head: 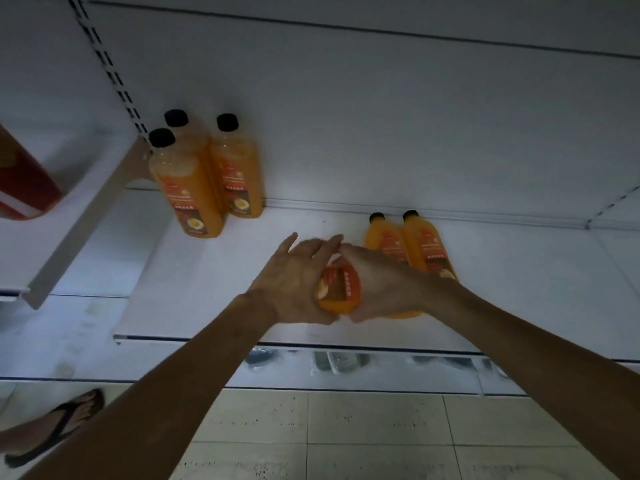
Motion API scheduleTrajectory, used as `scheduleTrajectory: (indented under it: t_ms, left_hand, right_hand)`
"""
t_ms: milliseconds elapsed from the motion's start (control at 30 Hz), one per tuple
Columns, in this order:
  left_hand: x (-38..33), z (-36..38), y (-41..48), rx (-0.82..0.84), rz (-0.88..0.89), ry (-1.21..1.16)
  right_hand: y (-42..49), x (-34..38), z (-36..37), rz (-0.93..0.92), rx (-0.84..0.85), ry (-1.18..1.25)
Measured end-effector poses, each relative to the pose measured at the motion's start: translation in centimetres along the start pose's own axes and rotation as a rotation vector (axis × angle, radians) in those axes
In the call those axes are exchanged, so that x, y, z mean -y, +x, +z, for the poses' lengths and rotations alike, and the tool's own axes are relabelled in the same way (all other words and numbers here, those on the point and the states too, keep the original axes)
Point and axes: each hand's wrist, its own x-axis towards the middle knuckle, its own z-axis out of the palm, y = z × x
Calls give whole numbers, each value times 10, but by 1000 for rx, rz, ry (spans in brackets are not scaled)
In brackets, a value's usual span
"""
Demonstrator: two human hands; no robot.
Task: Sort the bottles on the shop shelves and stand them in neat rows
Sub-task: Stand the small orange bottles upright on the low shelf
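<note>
An orange juice bottle [339, 289] with a red-brown label sits between both my hands over the white shelf [214, 306]. My left hand [294, 282] lies against its left side with fingers spread and nearly straight. My right hand [377, 282] wraps its right side, fingers curled round it. Its cap is hidden by my fingers. Three matching bottles with black caps [204, 181] stand in a tight group at the shelf's back left. Two more bottles [412, 247] stand behind my right wrist, partly hidden by it.
A red container [20, 181] sits on the neighbouring shelf at far left, past a white bracket [79, 223]. A lower shelf holds clear packaged items [339, 362]. A foot in a black sandal [59, 427] stands on the tiled floor at bottom left.
</note>
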Motion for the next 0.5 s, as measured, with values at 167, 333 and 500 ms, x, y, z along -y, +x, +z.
scheduleTrajectory:
  t_ms: [167, 333, 500]
  left_hand:
    - [4, 8, -14, 97, -381, -235]
    - [5, 25, -32, -239, -778, -502]
    - [8, 38, -34, -345, -843, -540]
  right_hand:
    - [9, 16, 10, -126, -112, -267]
    - [19, -2, 23, 30, -796, 262]
    - [39, 20, 37, 285, -390, 1245]
